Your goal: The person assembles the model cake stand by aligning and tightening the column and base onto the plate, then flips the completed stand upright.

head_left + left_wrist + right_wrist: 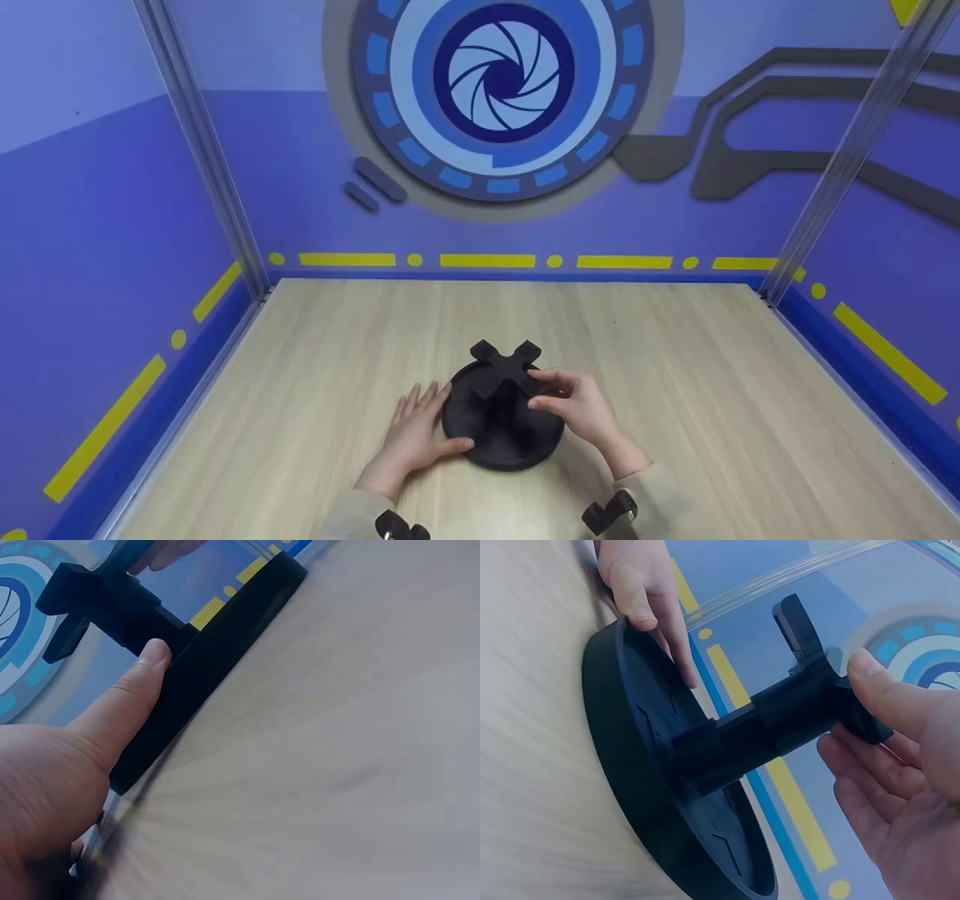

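Note:
A round black base (504, 454) with a raised rim lies flat on the table. From its middle rises a short stepped column (754, 727), seen in the right wrist view, topped by a black cross-shaped piece (510, 366) with splayed arms. My left hand (417, 433) rests against the left side of the base, fingers fairly straight and thumb on the rim. With thumb and fingers, my right hand (583, 409) pinches one arm of the cross-shaped piece on its right side. Part of that arm is hidden by the fingers.
The wood-patterned table (337, 337) is enclosed by blue printed panels (465, 240) at the back and both sides. Metal posts (214, 165) stand at the back corners. Both wrists wear small black devices (611, 512).

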{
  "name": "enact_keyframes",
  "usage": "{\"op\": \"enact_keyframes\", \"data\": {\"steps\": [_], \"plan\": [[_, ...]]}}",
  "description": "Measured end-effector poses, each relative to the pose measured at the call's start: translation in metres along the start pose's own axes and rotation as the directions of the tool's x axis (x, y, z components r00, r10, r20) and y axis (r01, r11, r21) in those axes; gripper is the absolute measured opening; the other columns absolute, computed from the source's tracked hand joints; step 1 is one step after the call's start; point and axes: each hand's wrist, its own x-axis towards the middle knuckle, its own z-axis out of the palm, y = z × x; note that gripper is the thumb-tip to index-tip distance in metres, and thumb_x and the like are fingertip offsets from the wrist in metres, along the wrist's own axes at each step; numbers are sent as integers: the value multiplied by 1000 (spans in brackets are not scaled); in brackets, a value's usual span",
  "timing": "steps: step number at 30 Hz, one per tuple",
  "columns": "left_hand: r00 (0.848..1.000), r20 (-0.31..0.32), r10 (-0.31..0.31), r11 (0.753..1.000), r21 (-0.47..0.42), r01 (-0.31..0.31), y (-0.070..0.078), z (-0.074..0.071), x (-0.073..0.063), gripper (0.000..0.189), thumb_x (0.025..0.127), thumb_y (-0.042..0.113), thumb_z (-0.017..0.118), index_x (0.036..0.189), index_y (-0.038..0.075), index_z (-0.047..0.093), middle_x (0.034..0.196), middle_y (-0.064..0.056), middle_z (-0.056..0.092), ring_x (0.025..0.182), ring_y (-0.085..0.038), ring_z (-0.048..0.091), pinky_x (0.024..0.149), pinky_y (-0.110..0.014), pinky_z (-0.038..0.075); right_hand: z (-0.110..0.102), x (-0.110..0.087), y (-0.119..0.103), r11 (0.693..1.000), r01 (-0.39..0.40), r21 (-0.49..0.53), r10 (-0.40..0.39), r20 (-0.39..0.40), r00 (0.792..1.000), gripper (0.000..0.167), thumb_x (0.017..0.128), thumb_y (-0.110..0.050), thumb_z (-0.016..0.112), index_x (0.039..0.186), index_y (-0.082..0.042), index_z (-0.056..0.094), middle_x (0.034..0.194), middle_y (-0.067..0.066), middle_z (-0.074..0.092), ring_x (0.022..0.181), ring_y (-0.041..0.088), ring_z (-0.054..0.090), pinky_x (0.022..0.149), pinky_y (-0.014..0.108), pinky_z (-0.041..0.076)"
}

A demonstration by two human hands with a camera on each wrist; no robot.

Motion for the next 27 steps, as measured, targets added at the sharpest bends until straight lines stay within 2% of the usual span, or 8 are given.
{"op": "enact_keyframes", "data": {"steps": [6,13,19,23,25,27], "plan": [[1000,-6,-4,1000,-4,4,1,0,-1,107,76,58,83,158,7,38,165,-26,33,155,-53,17,129,-67,9,3,-4,-1,999,-23,-24,21,-46,999,44,86,-7,82,128,0,71,125,20,73,100,13,70,79,14,55],[1000,-17,-3,1000,3,3,0,0,0,107,75,59,83,158,8,39,165,-26,33,155,-53,18,129,-67,10,6,-4,-3,1000,-22,-14,21,-58,998,44,86,-8,82,128,0,71,122,19,74,98,9,70,80,13,55],[1000,-17,2,1000,5,-2,-1,1,0,108,75,59,83,158,7,39,165,-27,33,155,-53,18,128,-67,10,6,-6,-2,999,-1,-33,-1,-61,998,44,87,-7,81,128,1,70,122,20,74,100,11,72,80,13,56],[1000,-19,4,1000,11,-4,-2,0,0,108,75,60,83,158,7,39,164,-27,33,155,-53,18,128,-67,10,1,-5,0,999,37,-21,-37,18,999,47,87,-9,81,132,1,68,129,23,70,100,7,71,83,16,59],[1000,-14,6,1000,9,-5,-2,0,0,109,75,60,83,158,7,39,164,-27,33,155,-54,18,128,-67,11,-6,-3,4,998,63,-14,-62,82,995,54,88,-9,80,137,4,62,135,25,66,108,13,71,92,25,61],[1000,-6,9,1000,5,-9,-3,-1,0,109,75,60,83,159,7,38,164,-27,33,155,-54,18,128,-67,10,-13,-2,7,996,86,-31,-82,126,989,64,88,-9,81,144,6,54,141,26,62,120,26,68,103,40,59]]}}
